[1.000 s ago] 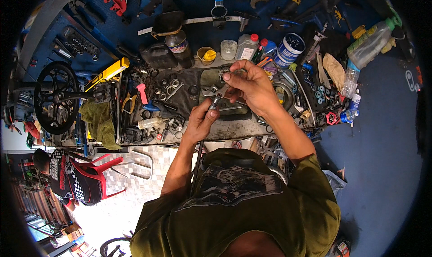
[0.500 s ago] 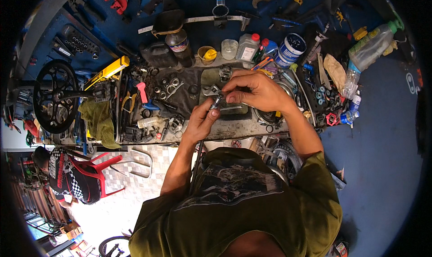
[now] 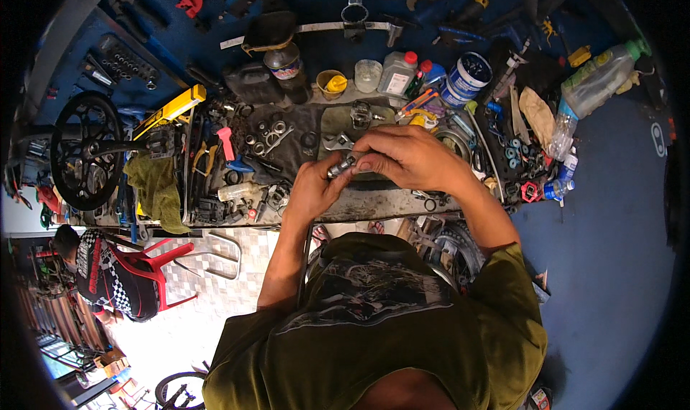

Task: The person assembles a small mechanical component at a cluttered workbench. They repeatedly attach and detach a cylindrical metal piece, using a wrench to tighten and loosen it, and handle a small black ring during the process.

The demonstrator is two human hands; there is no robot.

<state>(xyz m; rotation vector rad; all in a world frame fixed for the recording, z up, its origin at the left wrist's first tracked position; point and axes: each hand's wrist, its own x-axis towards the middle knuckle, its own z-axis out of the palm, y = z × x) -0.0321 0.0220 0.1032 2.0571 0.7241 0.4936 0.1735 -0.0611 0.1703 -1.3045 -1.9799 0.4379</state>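
Evenly lit and sharp at centre over the workbench (image 3: pixel 374 201); overexposed glare at lower left on the pale floor (image 3: pixel 180 324); heavy fisheye bending and dark vignetting toward every rim.

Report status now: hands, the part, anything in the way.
Left hand and right hand both in grip on small metal cylindrical part. Held above cluttered workbench. Nothing blocking.

Both hands meet at one shared grip

The left hand (image 3: pixel 310 189) curls its fingers closed from below-left of the grip; the right hand (image 3: pixel 410 158) arches over it from the right, fingertips pinched, both forearms bent and rising from the lower edge.
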